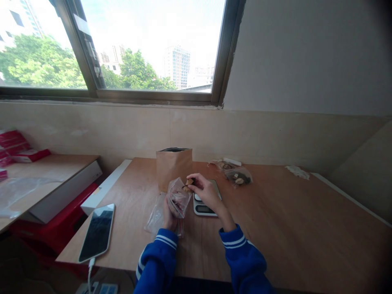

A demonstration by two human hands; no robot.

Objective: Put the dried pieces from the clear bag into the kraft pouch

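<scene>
The clear zip bag (179,200) is sitting in the left grip (169,214), over the near middle of the tabletop (275,228). It is tilting with its mouth toward 1 o'clock, and its thin, creased plastic is shining in the window light and showing pale, pinkish-brown contents. The left grip is curling around its lower left side, partly closed and supporting it. The right grip (206,194) is coming in from 3 o'clock, thumb and fingertips nearly meeting as they are pinching dried brown pieces (188,185) at the bag's mouth. The pieces are looking rough and irregular, tan with darker edges.

Taking the zip bag as the centre, a brown paper bag (174,167) is standing upright with its top open at 12 o'clock. A white scale (206,210) is lying at 3 o'clock, partly under the right hand. At 2 o'clock, a filled plastic bag (239,178) is holding dark and tan pieces, with another bag (223,165) and a white roll (232,161) lying just beside it. Crumpled white plastic (298,172) is resting farther out, between 2 and 3 o'clock. Toward 8 o'clock, a flat clear bag (154,218) is lying near the left wrist, and a phone (98,232) is lying farther off with a white cable (91,267) plugged in.
</scene>
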